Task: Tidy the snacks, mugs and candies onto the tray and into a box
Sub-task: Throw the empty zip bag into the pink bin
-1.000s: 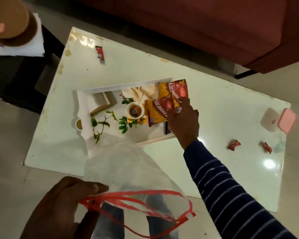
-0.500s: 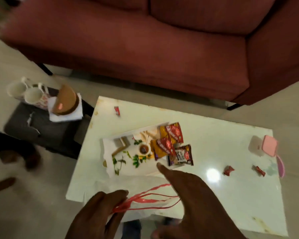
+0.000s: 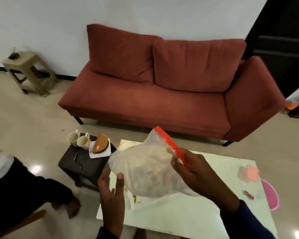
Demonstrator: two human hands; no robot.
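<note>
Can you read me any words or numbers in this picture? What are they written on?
No words or numbers can be read here.
Small red candy wrapper on the white table: too small and blurred to read.
Patterned mugs on the dark stool: a pattern only, no letters that I can make out.
Clear plastic bag with the red strip, held up in the right hand: no print shows.

Dim, soft blur; ceiling-light glare on floor (image 3: 36, 169); edges warped.

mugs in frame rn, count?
2. Both stand side by side on the dark stool left of the table: one mug farther left, the other mug beside it. The raised plastic bag may hide more.
</note>
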